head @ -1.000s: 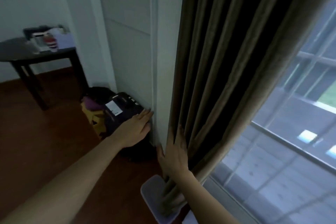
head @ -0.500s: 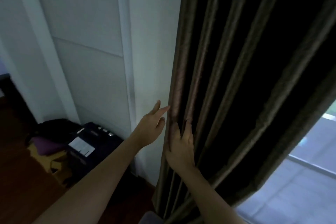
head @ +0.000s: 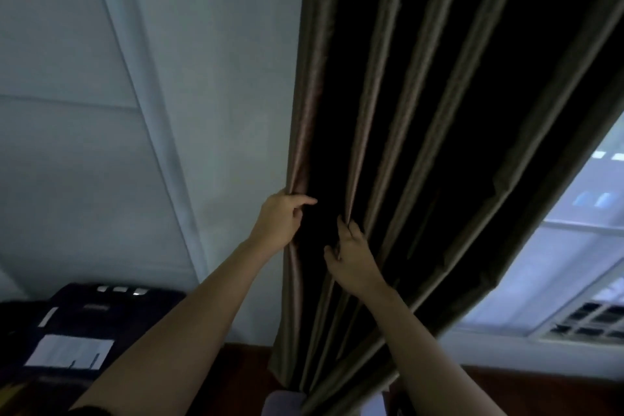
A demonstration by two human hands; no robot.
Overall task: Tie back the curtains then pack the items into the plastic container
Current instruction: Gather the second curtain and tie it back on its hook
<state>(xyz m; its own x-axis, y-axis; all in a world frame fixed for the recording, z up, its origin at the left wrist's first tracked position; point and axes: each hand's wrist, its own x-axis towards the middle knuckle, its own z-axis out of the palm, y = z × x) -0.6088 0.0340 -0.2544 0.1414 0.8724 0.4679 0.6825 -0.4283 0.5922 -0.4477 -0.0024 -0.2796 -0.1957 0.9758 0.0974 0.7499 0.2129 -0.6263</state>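
Cropped and occluded items
The curtain (head: 388,111) ran past the top edge; its left fold hid some fingers of the left hand (head: 280,223).

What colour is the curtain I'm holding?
Plain brownish-olive curtain, no pattern, with deep shadow between its folds; the head view shows it.

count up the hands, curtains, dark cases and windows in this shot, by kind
hands: 2 (left hand, right hand, each gripping a fold)
curtain: 1
dark case with white label: 1
window: 1
total: 5
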